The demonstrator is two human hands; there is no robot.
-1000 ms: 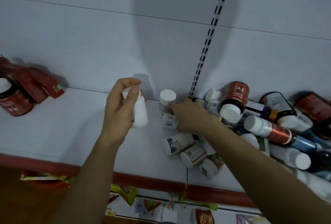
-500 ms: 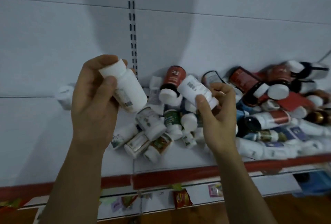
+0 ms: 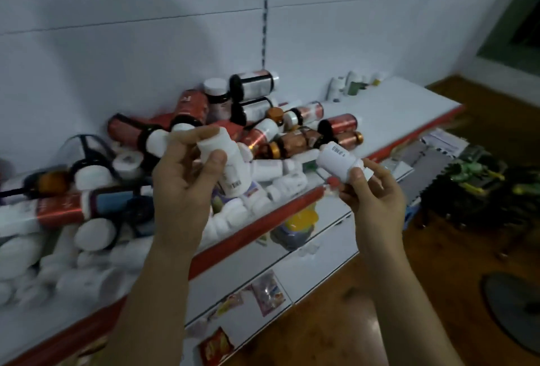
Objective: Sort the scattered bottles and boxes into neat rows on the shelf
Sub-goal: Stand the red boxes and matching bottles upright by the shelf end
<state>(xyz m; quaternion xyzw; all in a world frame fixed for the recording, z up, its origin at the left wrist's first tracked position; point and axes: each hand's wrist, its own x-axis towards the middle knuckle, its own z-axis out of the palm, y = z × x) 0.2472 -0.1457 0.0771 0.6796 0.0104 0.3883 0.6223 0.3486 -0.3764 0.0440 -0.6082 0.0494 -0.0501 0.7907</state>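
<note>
The person holds two white bottles, one in each hand. The left hand [image 3: 187,181] has its fingers and thumb curled round the first bottle [image 3: 233,169], which stands nearly upright with the cap on top. The right hand [image 3: 372,194] grips the second bottle [image 3: 337,162] by one end, and the other end points up and to the left. Both bottles are in the air, over the front edge of the shelf [image 3: 403,111], and do not touch it.

Behind the hands and to the left of them lies the pile [image 3: 263,134]: red, brown and white bottles on their sides, one over another, with no row among them. Far beyond the right hand a few small bottles [image 3: 353,85] stand together, too blurred to say if they make a row. I cannot make out any boxes. In my judgement the sorting is only at its beginning, and nearly all of the pile is left to place.
</note>
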